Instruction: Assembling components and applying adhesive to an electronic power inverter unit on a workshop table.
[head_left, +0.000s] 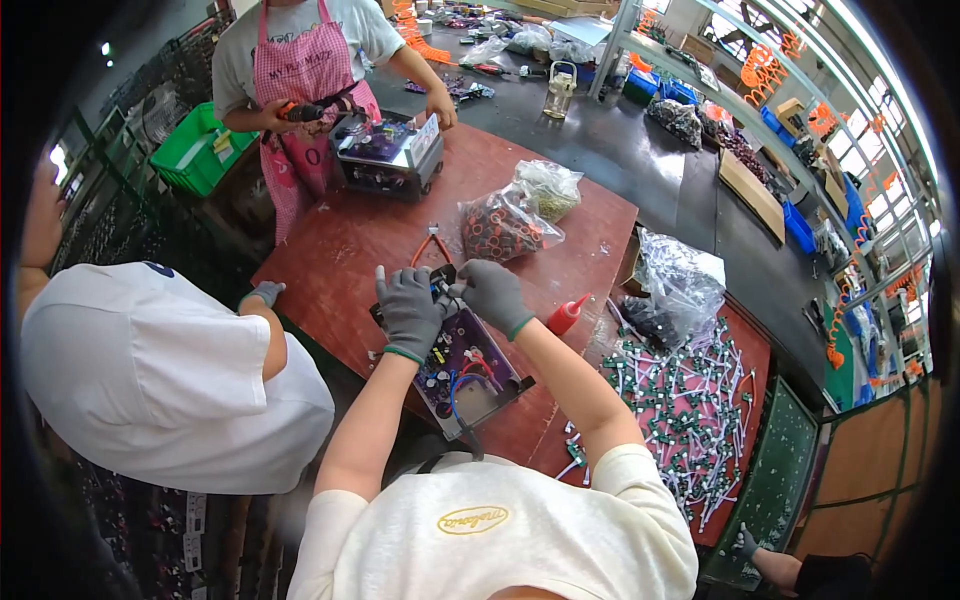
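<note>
An opened electronic unit [465, 362] with a purple circuit board and red and blue wires lies before me on the red-brown table. My gloved left hand [408, 312] grips its far left end, with the fingers reaching over the edge. At the same far end, my gloved right hand [492, 296] has its fingers curled closed; what they pinch is hidden. Orange-handled pliers [431, 246] lie just beyond my hands. A red squeeze bottle [567, 314] lies to the right of my right hand.
Bags of small parts [505, 225] lie beyond my hands. Many green-and-white cabled parts [680, 410] cover the right side, near a clear plastic bag [680, 285]. Across the table, a person in a pink apron holds a power tool beside another unit [388, 155]. Someone in white stands left.
</note>
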